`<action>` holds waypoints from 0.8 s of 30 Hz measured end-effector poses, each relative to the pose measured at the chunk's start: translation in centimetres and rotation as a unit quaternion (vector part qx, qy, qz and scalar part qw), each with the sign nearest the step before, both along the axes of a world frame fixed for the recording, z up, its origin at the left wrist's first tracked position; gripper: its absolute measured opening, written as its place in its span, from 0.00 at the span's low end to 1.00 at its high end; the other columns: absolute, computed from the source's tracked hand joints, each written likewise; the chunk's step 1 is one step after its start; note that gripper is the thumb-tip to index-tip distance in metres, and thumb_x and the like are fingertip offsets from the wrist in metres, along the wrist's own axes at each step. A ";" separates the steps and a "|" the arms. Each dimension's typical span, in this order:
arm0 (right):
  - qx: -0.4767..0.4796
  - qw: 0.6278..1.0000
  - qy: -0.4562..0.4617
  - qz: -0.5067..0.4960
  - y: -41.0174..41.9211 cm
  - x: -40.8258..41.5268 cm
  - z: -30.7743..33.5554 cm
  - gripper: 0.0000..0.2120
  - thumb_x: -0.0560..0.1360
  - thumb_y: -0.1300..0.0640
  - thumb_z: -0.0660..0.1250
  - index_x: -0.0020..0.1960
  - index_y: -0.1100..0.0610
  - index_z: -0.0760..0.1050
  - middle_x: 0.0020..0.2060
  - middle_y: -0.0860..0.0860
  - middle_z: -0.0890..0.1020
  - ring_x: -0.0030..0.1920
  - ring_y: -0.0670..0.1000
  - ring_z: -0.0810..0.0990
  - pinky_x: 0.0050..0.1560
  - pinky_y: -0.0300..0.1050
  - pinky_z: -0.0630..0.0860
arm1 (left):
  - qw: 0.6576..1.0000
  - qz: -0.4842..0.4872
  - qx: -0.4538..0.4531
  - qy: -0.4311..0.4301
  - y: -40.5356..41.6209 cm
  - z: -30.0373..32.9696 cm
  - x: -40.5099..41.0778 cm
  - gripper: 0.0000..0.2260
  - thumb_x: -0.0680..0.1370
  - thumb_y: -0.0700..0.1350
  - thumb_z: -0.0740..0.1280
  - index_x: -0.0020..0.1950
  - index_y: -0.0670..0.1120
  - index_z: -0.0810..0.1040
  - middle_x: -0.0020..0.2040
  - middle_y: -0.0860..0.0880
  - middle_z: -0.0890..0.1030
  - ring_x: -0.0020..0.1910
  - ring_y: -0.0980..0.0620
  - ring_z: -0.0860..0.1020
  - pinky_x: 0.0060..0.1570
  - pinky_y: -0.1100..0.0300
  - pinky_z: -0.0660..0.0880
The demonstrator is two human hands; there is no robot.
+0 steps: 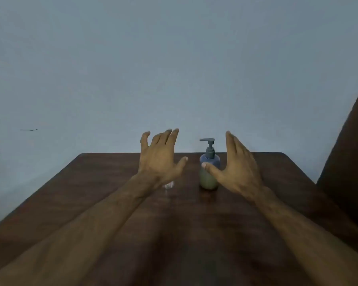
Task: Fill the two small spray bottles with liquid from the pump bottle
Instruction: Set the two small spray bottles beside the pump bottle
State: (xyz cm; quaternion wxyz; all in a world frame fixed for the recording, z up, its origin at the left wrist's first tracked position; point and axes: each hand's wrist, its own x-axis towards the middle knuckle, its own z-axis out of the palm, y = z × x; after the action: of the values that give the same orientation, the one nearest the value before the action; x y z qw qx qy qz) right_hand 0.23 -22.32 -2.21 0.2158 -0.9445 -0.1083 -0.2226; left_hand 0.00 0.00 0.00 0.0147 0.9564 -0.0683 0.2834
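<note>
Pump bottle upright, left hand, right hand spread

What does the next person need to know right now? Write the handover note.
Left hand: open, fingers spread, raised above the table, holding nothing.
Right hand: open, beside the pump bottle; contact cannot be told.
Pump bottle: upright at table centre, pump head on.
One small clear bottle shows partly under the left wrist; the second is not visible.
Done: nothing evident.
Left: fill both spray bottles.
</note>
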 end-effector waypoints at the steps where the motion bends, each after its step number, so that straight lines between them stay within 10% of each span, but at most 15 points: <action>1: 0.014 1.000 0.013 -0.003 0.2 -0.3 -0.7 0.54 0.75 0.30 0.66 0.84 0.57 0.43 0.84 0.51 0.50 0.83 0.53 0.52 0.80 0.50 0.54 | 1.000 0.003 0.000 0.003 0.0 -0.4 -0.4 0.37 0.76 0.64 0.62 0.80 0.50 0.58 0.79 0.50 0.66 0.76 0.50 0.66 0.76 0.43 0.49; 15: 0.134 0.980 0.147 -0.008 1.5 -3.4 -1.8 0.55 0.73 0.38 0.74 0.84 0.56 0.43 0.84 0.52 0.54 0.81 0.57 0.60 0.76 0.55 0.64 | 0.988 0.125 -0.061 0.063 2.4 -2.0 -3.1 0.35 0.73 0.67 0.66 0.73 0.48 0.66 0.61 0.49 0.80 0.62 0.45 0.75 0.61 0.47 0.61; 24: 0.196 0.964 0.178 0.011 1.8 1.1 -1.2 0.52 0.73 0.42 0.77 0.83 0.59 0.51 0.81 0.56 0.62 0.77 0.58 0.66 0.71 0.50 0.68 | 0.986 0.133 0.000 0.103 2.2 -2.6 0.9 0.39 0.67 0.78 0.62 0.64 0.50 0.78 0.72 0.47 0.73 0.79 0.45 0.57 0.71 0.37 0.50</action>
State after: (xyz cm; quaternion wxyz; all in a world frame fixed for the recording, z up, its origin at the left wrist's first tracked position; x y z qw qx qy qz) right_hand 1.38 -20.52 -3.39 0.4149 -0.9069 -0.0328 -0.0649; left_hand 0.93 2.16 -2.64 -0.0164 0.9812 0.0615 0.1824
